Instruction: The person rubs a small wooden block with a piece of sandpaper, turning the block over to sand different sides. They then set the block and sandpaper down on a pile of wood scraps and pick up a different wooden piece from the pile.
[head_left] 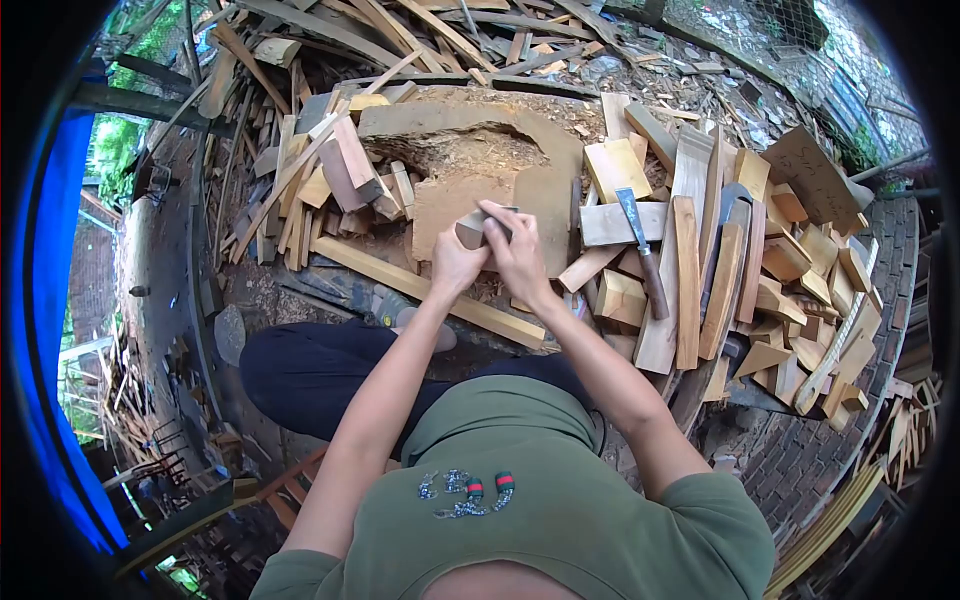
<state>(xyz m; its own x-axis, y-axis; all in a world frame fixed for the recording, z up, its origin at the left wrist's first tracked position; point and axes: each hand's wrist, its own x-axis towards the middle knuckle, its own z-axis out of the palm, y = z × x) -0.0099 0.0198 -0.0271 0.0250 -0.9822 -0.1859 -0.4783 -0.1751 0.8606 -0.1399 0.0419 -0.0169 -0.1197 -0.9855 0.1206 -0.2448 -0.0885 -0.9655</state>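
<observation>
A small block of wood [472,227] sits between my two hands, above the worn wooden chopping block [437,200]. My left hand [458,264] is closed on the block's near left side. My right hand [515,255] grips it from the right, its index finger stretched over the top. The fingers partly hide the block. Right of my hands, a broad-bladed tool [649,265] with a dark wooden handle rests across a pale wood piece [603,224].
Cut wood pieces [785,290] are heaped at the right, beside long upright slats [686,285]. A long squared batten [425,292] lies slanting before my legs. More offcuts [350,170] pile up at the left, and a marked cardboard piece [815,180] leans at the far right.
</observation>
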